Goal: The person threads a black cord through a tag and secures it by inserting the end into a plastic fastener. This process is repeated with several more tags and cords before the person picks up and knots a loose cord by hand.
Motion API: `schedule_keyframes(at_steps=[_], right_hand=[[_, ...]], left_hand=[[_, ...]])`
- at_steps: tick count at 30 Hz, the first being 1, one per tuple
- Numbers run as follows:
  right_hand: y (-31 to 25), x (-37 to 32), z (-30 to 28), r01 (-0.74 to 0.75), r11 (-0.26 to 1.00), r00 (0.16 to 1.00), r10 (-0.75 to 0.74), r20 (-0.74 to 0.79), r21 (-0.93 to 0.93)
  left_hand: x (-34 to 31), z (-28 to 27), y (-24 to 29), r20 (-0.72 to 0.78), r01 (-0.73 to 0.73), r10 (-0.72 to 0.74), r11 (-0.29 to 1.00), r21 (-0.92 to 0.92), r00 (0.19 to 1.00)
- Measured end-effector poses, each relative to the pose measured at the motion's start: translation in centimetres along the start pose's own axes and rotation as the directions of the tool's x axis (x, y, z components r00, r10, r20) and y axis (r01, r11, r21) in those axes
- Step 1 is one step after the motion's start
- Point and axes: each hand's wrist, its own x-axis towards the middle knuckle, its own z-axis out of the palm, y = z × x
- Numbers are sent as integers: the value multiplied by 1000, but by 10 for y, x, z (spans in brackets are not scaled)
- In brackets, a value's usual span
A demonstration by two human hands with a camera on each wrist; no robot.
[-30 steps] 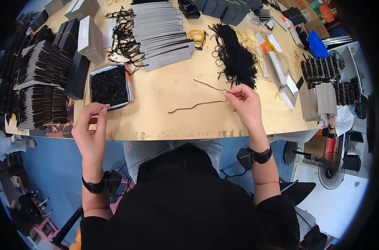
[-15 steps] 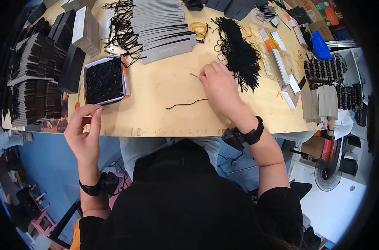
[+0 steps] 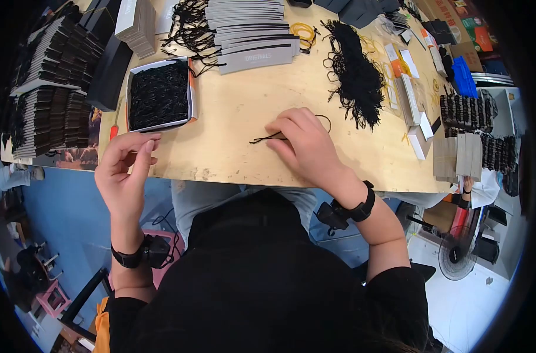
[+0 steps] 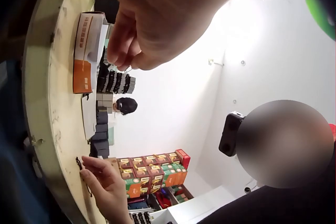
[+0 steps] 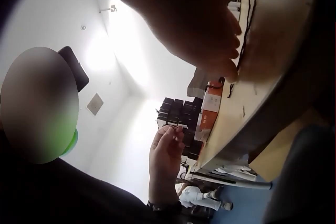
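A black cord (image 3: 259, 140) lies doubled on the table, its ends left of my right hand (image 3: 309, 144) and a loop of it showing beyond the knuckles. The right hand is low over the cord, with thumb and fingertips apart on either side of it. In the right wrist view the cord (image 5: 247, 40) runs along the tabletop beside the fingertips. My left hand (image 3: 123, 162) is held up by the table's front edge, thumb near the bent index finger. I cannot tell whether something small sits between them. Just behind it stands an open box (image 3: 192, 97) of black strands.
Grey cards (image 3: 256, 59) marked ORIGINALS lie in a row with black cords attached. A bundle of black cords (image 3: 353, 70) lies to the right. Stacked cards (image 3: 50, 117) fill the left side. A red-handled tool (image 3: 113, 132) lies by the box.
My right hand has let go of the cord's middle and moved left toward its ends. The cord now lies doubled closer together. The left hand has stayed near the box.
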Motion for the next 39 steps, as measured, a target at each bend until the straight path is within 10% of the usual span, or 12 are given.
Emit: schedule_keyframes(at_steps=[7, 10, 12, 25, 34, 37, 39], right_hand=[[-10, 8, 6, 69, 994, 994, -62, 86, -85], [-26, 21, -3, -140, 923, 990, 117, 84, 359], [-42, 32, -10, -292, 529, 951, 251, 182, 797], [-68, 54, -41, -241, 744, 971, 181, 158, 623], [-64, 50, -40, -179, 758, 984, 126, 128, 628], [-60, 50, -36, -249, 553, 965, 213, 154, 795], [-64, 53, -35, -243, 190, 959, 192, 206, 951]], left_hand=[[5, 12, 4, 142, 54, -49, 998, -28, 989], [13, 22, 15, 323, 102, -58, 987, -120, 945], [17, 33, 30, 291, 81, -32, 984, -158, 956], [33, 38, 69, 328, 154, -46, 938, -312, 944], [27, 39, 68, 294, -103, 122, 992, -79, 948], [26, 41, 69, 265, -76, 95, 994, -82, 960], [26, 42, 68, 227, -179, 178, 984, -17, 957]])
